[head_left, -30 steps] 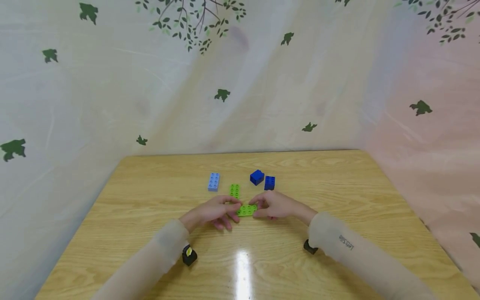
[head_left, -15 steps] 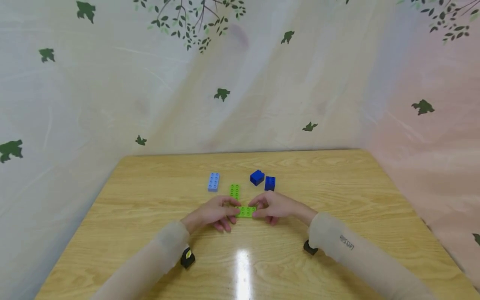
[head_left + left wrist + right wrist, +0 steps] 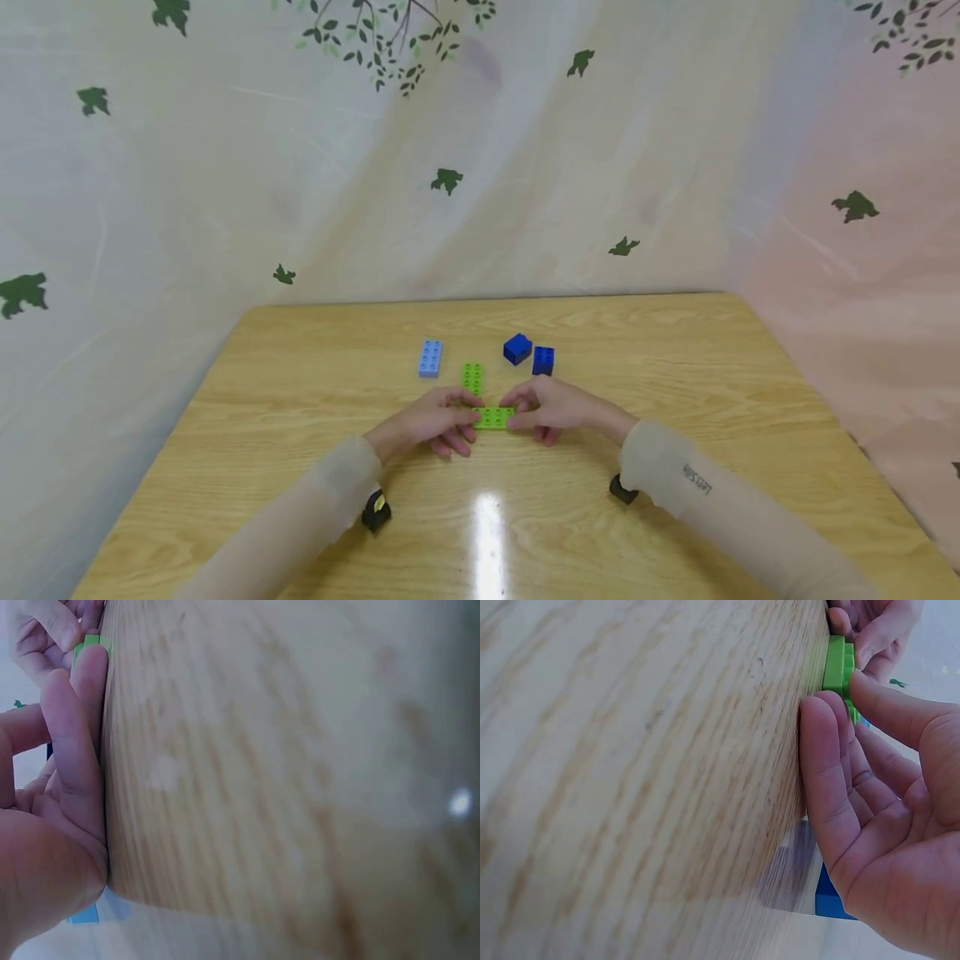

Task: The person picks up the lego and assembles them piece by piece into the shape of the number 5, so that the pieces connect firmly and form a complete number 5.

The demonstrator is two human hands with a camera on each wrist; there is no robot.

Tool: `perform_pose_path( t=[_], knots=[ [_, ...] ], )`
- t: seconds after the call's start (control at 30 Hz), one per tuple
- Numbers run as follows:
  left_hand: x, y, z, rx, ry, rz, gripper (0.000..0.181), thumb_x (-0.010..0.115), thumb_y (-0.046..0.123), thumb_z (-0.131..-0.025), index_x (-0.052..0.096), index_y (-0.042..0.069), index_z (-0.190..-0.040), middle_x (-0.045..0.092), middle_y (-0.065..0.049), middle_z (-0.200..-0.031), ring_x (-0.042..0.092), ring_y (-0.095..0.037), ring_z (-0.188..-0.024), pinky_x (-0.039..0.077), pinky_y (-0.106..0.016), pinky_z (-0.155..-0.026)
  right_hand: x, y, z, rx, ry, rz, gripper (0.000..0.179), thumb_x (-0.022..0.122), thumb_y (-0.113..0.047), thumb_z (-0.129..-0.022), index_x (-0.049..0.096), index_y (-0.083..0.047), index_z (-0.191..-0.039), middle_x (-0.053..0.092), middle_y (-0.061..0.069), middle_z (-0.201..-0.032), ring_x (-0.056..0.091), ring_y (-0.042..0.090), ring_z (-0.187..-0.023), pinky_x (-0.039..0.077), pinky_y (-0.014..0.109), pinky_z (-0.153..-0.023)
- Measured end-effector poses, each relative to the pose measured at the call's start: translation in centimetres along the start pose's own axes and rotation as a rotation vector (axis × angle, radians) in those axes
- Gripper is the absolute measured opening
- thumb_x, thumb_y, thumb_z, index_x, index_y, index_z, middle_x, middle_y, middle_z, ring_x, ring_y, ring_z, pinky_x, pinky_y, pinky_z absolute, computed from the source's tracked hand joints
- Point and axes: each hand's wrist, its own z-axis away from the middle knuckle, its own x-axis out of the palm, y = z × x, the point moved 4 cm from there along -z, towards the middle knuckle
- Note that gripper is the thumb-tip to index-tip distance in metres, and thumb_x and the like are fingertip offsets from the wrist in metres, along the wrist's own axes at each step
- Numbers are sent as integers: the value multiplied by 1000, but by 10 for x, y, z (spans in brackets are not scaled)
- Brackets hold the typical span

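Overall, a pale fabric backdrop (image 3: 360, 183) fills the upper part of the scene, printed with dark green leaf shapes and leafy twigs, and turning pinkish toward the right. Below it spreads a light wood-grain table (image 3: 300, 367), with a bright streak of reflected light near its front.

Two forearms reach in from the near side, in a cream left sleeve (image 3: 292, 517) and a cream right sleeve (image 3: 735, 517); the right one carries small dark lettering.

The person's left hand (image 3: 431, 421) and right hand (image 3: 558, 408) face each other at the middle of the table. Each pinches one end of the front green brick (image 3: 495, 417) between thumb and forefinger, the remaining fingers loosely bent beneath. That brick lies crosswise, studs up.

Farther back, left of centre, a light blue brick (image 3: 430, 359) points away from the person, studs up. The rear green brick (image 3: 472, 378) points the same way, just behind the left fingertips. Whether the two green bricks touch is hidden.

A black device (image 3: 377, 512) shows below each cuff.

Smallest are two dark blue bricks (image 3: 543, 360), close together beyond the right hand, the farther one turned at an angle.
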Motion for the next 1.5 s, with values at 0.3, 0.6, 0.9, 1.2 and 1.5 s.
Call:
perform_pose_path(
  t=[0.3,0.6,0.9,1.2,1.5],
  knots=[
    [-2,4,1,-54,54,15,34,60,22,-102,58,8,-133,72,-13,-91,73,-22,-70,59,-32,-55,-3,-3,-2,-2,-4,-5,42,72,-22,-97,63,-6,-134,70,3,-87,64,16,-58,59,34,-52],
    [-3,4,1,-70,75,11,35,61,21,-101,58,9,-133,72,-14,-90,73,-24,-69,59,-33,-56,-6,-8,1,-35,-9,-9,40,67,-23,-100,61,-6,-136,69,7,-91,67,20,-65,60,36,-57],
    [-3,2,3,-73,77,19,36,61,22,-100,58,9,-133,72,-14,-90,73,-23,-70,59,-34,-56,-50,-19,14,-141,237,-97,45,64,-27,-102,55,-5,-141,58,15,-120,69,43,-86,60,48,-66],
    [0,-1,0,-54,74,24,36,62,21,-100,58,8,-134,71,-15,-90,73,-24,-69,59,-34,-56,-76,3,19,-128,372,-121,64,70,-26,-99,39,-15,-154,39,23,-152,67,44,-92,61,46,-68],
    [2,1,0,-50,64,23,37,62,20,-100,58,8,-134,71,-15,-90,73,-23,-68,59,-32,-54,-72,23,19,-62,323,-188,74,70,-17,-98,29,-10,-159,35,22,-157,69,35,-93,61,45,-73]
  ],
)
